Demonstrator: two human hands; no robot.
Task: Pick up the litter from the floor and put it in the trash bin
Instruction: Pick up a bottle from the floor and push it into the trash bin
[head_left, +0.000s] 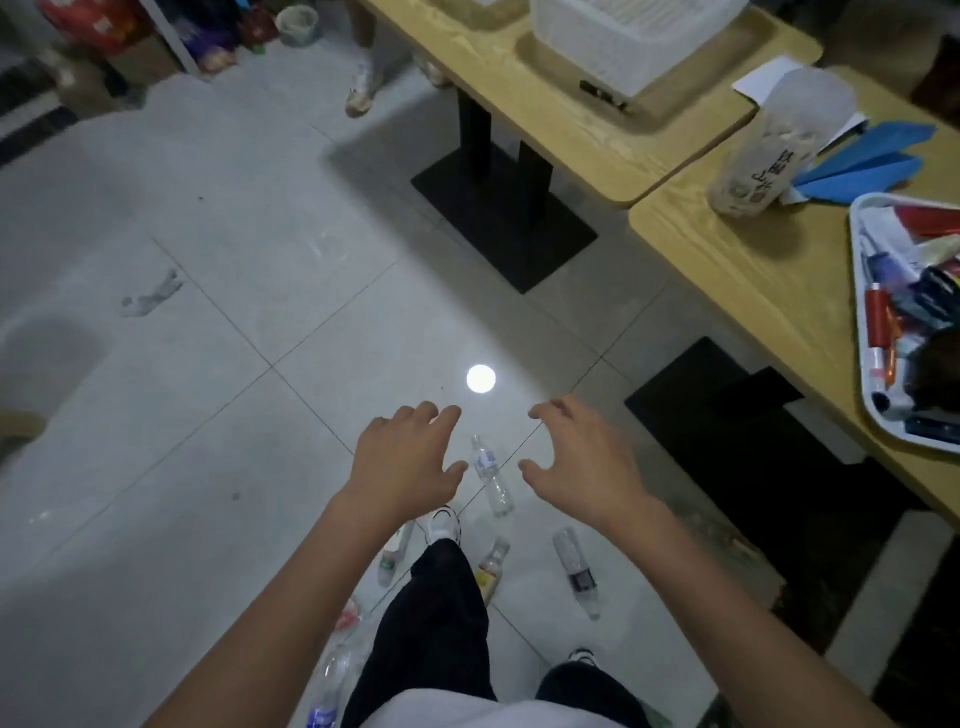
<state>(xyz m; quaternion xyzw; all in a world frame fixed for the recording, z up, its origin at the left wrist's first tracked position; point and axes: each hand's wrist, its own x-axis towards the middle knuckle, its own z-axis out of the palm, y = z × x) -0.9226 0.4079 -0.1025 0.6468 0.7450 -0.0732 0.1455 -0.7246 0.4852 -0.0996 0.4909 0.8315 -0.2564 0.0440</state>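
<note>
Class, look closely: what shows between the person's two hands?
In the head view, a clear plastic bottle lies on the floor, seen in the gap between the left hand and right hand.

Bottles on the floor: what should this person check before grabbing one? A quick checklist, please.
1. Is the left hand free: ok, open and empty.
2. Is the right hand free: ok, open and empty.
3. Target in sight: ok, the clear bottle shows between the hands.
4. Footing: not ok, the yellow-label bottle and dark-label bottle lie near the front shoe.
5. Is the trash bin located: cannot tell, none plainly in view.
</note>
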